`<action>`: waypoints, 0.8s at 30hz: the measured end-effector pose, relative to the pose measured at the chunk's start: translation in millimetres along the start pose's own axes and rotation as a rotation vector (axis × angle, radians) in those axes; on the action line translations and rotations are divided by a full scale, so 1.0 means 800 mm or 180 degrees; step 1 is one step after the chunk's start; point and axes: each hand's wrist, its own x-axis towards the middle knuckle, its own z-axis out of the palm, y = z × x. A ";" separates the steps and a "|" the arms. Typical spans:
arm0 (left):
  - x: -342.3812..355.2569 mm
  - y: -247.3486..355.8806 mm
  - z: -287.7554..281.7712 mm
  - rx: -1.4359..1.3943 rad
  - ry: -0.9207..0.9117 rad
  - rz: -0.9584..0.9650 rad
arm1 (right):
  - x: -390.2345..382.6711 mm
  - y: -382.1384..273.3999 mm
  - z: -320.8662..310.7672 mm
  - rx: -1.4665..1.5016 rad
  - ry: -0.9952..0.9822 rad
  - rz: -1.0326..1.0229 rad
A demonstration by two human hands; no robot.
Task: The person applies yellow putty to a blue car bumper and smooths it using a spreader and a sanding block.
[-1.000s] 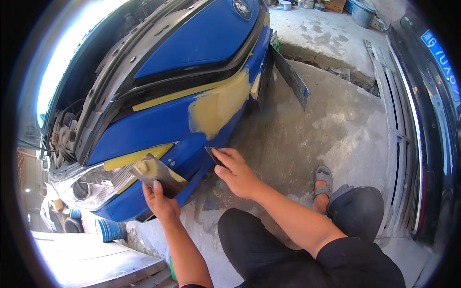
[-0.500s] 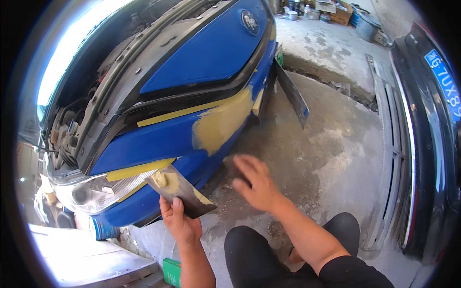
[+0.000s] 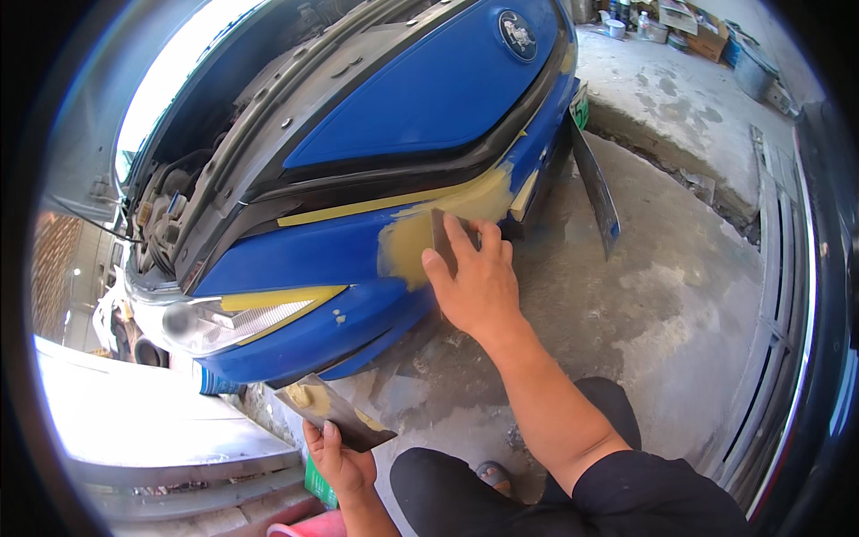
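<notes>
- Right hand (image 3: 479, 282) grips a thin, dark filler spreader (image 3: 441, 234), its fingers partly extended over the blade and the thumb at the near side.
- That spreader lies over the beige filler patch (image 3: 404, 246) on the blue front bumper (image 3: 304, 259); whether its edge touches the filler is hidden by the hand.
- Left hand (image 3: 343, 458) pinches the near edge of a flat, greyish filler plate (image 3: 358, 436), thumb on top, the fingers curled and largely out of sight below.
- On the plate sit a lump of beige filler (image 3: 309, 396) toward its left end and another smear by the right end; it is tilted, near the bumper's lower left end and apart from the patch.
- Yellow masking tape (image 3: 358, 206) runs along the upper bumper edge, meeting the patch.
- More yellow tape borders the clear headlight (image 3: 201, 331) at left.
- Above the bumper, a blue panel carries a round badge (image 3: 517, 36), beside the exposed engine bay (image 3: 165, 201).
- Below, a sandalled foot (image 3: 494, 474) rests on the stained concrete floor (image 3: 626, 295).
</notes>
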 end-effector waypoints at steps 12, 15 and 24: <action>-0.040 0.024 0.065 -0.0229 -0.0092 -0.0803 | -0.030 -0.016 -0.040 0.2858 -0.1204 -0.0661; -0.036 0.014 0.084 -0.0348 -0.0477 -0.1300 | -0.051 -0.006 -0.049 0.4535 -0.2572 0.0042; 0.014 -0.011 0.098 -0.0431 -0.0983 -0.1274 | -0.004 0.031 -0.007 0.2598 -0.1305 -0.0067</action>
